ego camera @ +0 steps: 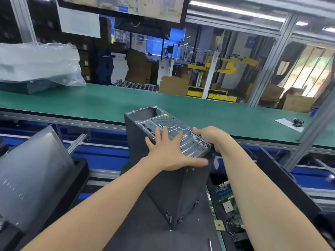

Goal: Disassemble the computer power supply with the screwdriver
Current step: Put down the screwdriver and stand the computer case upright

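- green conveyor belt [181, 105], running beyond the fingertips
- plastic-wrapped case [36, 69], far left beyond the fingers
- paper sheet [288, 124] with small dark parts [297, 122], well right of the fingers
- circuit board [228, 201], below the fingers, lower right

The near surface [145, 238] is blocked by the upended computer case [174, 187]; open room is left on the green belt [108, 104] behind.

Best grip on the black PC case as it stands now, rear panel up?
Take the computer case by both long top edges of its upturned rear panel, coming from above. It stands tall on end; the left hand lies flat on top, the right hand hooks the far edge.
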Available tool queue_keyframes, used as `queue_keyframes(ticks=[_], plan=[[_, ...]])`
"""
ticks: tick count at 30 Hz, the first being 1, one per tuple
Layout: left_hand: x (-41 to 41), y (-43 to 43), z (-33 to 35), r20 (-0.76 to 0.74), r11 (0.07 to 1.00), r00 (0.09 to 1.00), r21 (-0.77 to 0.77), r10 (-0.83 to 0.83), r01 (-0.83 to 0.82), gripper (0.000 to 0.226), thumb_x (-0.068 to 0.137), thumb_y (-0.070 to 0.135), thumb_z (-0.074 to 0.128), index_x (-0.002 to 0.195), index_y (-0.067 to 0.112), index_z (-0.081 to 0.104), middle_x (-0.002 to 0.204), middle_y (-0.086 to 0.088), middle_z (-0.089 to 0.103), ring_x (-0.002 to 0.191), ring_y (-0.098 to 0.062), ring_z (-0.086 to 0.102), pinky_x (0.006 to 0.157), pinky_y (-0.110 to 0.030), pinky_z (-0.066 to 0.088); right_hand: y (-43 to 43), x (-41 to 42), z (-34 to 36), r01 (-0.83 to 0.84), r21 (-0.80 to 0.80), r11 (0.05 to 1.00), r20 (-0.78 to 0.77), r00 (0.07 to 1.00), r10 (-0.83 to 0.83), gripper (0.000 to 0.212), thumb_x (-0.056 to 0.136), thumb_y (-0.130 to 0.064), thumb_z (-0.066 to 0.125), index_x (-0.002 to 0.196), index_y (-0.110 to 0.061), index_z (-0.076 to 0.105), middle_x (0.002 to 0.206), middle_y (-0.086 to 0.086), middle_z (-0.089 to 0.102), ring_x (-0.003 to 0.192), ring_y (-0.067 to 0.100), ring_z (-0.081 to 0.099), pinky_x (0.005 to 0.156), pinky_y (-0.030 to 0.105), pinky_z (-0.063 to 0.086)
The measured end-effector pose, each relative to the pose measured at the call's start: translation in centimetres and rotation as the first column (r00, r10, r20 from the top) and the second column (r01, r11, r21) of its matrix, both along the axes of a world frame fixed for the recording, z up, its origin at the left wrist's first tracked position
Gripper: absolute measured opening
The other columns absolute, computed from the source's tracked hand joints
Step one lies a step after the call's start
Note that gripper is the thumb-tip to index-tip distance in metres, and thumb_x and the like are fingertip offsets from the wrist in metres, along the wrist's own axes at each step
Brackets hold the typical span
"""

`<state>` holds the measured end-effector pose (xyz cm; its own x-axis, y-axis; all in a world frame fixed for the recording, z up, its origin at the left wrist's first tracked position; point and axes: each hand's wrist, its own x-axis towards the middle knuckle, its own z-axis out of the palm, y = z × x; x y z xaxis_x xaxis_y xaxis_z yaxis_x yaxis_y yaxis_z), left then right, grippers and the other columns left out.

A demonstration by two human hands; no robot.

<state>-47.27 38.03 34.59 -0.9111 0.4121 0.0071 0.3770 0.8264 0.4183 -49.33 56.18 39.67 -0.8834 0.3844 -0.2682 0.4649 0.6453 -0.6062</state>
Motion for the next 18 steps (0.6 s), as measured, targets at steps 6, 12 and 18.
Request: queue_keyframes(ticks=[6,12,18], plan=[[-2.1,-1.3,1.5,0.043,0.958,0.96,-0.063,-0.278,0.281,0.12,0.057,0.083,0.07,0.159,0.05,0.015,0.173,0.002,-0.008,0.158,-0.02,-0.017,0.121,-0.07,0.002,1.6,2.2,-1.7,0.043,-0.088,0.995,-0.002,0.999,-0.043,0.07,0.105,-0.059,0.044,0.15,-0.005,0.046,0.153,0.011,0.048,0.118,0.033,0.052,0.089,0.04,0.045],[-4.9,-6.8,2.4,0.077,0.884,0.882,-0.018,-0.464,0.467,0.116,0.058,0.079,0.076,0.158,0.053,0.023,0.171,0.022,-0.002,0.156,-0.001,-0.007,0.129,-0.047,0.006,-0.9,3.5,-1.7,-0.049,-0.566,0.823,0.019,0.997,0.073,0.035,0.11,-0.034,0.049,0.118,-0.005,0.064,0.104,0.014,0.073,0.09,0.029,0.069,0.091,0.053,0.055],[-5.0,-15.3,2.2,0.054,0.871,0.899,0.279,-0.436,0.405,0.068,0.066,0.048,0.094,0.126,0.059,0.065,0.156,0.038,0.034,0.149,0.009,0.023,0.119,-0.053,0.032,-4.0,3.3,-2.4,-0.214,-0.66,0.72,0.018,0.954,0.3,0.043,0.103,-0.031,0.061,0.129,0.003,0.061,0.121,0.029,0.07,0.099,0.045,0.073,0.086,0.059,0.061]])
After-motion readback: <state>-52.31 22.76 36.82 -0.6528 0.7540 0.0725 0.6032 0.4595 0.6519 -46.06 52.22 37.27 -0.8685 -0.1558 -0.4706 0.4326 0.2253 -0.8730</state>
